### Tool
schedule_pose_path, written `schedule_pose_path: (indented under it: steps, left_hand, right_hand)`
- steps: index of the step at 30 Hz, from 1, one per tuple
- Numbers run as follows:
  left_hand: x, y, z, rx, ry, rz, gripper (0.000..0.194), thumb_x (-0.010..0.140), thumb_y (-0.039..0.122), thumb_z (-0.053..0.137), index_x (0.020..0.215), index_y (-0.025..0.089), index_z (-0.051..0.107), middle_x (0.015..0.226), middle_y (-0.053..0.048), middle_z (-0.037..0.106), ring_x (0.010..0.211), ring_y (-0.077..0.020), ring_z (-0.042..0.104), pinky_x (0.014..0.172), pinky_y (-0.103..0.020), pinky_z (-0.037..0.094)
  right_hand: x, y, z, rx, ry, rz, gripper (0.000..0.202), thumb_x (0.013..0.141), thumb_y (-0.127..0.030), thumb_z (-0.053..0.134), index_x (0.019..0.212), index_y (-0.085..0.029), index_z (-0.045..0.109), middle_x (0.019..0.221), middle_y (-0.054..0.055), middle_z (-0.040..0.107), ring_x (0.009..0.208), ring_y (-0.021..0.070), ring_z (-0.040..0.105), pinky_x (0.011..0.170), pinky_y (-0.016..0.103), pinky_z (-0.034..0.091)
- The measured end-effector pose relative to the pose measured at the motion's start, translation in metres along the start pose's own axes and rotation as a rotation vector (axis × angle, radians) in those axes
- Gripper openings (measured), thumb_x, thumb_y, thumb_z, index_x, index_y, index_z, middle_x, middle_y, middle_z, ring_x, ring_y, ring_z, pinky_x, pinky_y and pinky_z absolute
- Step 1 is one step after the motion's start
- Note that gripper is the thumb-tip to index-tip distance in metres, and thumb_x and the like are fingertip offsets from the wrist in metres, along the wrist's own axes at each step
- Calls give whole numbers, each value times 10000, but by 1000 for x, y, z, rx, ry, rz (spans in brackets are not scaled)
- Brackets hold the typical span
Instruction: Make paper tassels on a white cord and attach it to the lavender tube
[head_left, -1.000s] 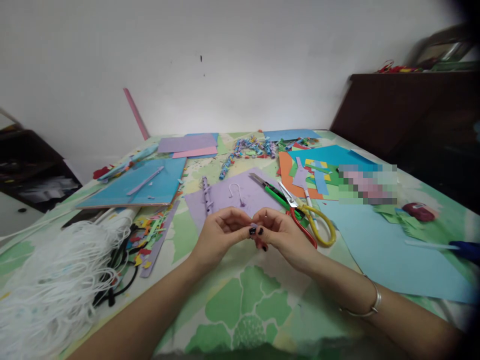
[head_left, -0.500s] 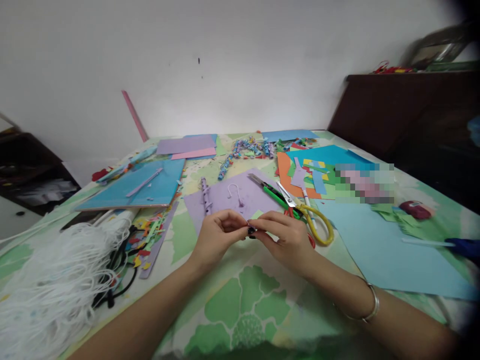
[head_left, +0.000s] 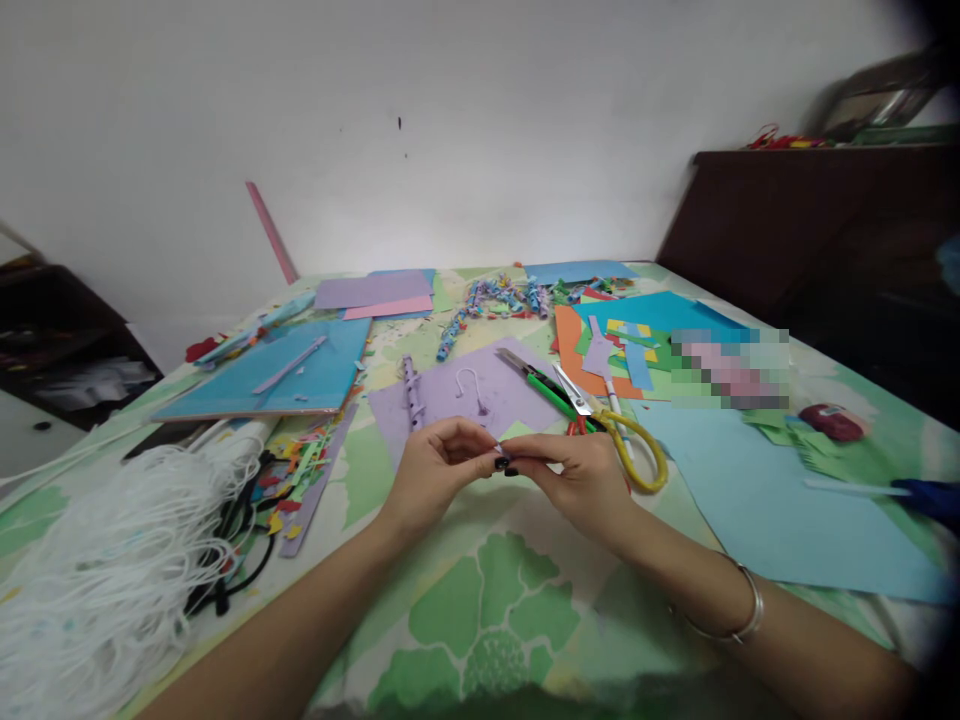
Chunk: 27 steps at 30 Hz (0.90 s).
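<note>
My left hand [head_left: 444, 462] and my right hand [head_left: 574, 475] meet fingertip to fingertip above the front of the table. Both are closed in a pinch on a small piece of purple paper [head_left: 500, 450], mostly hidden by the fingers. Just beyond them lies a purple sheet [head_left: 517, 385] carrying a short white cord [head_left: 469, 375]. A purple paper tube with dark spots [head_left: 410, 390] rests at that sheet's left side. Scissors with yellow handles [head_left: 637, 455] and green-handled scissors [head_left: 551, 390] lie close past my right hand.
A bundle of white cord [head_left: 112, 570] fills the left front, beside colourful paper scraps [head_left: 300, 470]. Blue sheets [head_left: 285, 375] lie behind it. Decorated paper tubes [head_left: 495, 298] are heaped at the back. On the right are a light blue sheet [head_left: 780, 510] and dark red yarn [head_left: 832, 420].
My right fingers have shifted slightly and straightened around the small piece, with the right hand tilting a little. My left hand stays nearly where it was.
</note>
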<state>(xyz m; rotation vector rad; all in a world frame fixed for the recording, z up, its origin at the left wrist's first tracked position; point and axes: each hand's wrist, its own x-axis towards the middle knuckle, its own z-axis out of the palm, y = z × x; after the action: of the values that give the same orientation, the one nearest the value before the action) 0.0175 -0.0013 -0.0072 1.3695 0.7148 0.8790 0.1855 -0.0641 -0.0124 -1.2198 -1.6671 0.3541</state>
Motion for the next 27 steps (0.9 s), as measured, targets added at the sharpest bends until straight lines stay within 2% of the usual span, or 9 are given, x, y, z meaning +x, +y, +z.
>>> schedule_pose_path:
  steps: [9, 14, 20, 27]
  left_hand:
    - [-2, 4, 1, -16, -59, 1, 205, 677, 255, 802, 762, 125, 667, 660, -29, 693, 569, -112, 639, 555, -203, 531]
    - [-1, 5, 1, 13, -13, -16, 232, 641, 274, 814, 727, 117, 667, 611, -1, 640, 466, -75, 560, 461, -180, 474]
    - [1, 2, -2, -46, -20, -93, 241, 624, 286, 808, 759, 124, 692, 618, -8, 642, 452, -74, 536, 438, -185, 444]
    - [0, 4, -2, 9, -10, -58, 165, 637, 269, 764, 710, 139, 692, 545, 3, 611, 447, -84, 523, 435, -190, 422]
  right_hand:
    - [5, -8, -3, 405, -35, 283, 112, 730, -169, 725, 820, -219, 770, 766, 27, 767, 720, 195, 720, 709, 320, 590]
    - [7, -12, -2, 668, -89, 466, 138, 716, -243, 763, 842, -187, 753, 764, 39, 759, 713, 179, 715, 710, 329, 594]
    - [7, -10, -2, 818, -131, 497, 214, 729, -317, 767, 870, -172, 697, 705, 37, 744, 693, 172, 722, 719, 322, 592]
    - [7, -10, -1, 823, -147, 568, 281, 748, -294, 707, 988, -172, 625, 738, 59, 763, 711, 201, 741, 738, 356, 592]
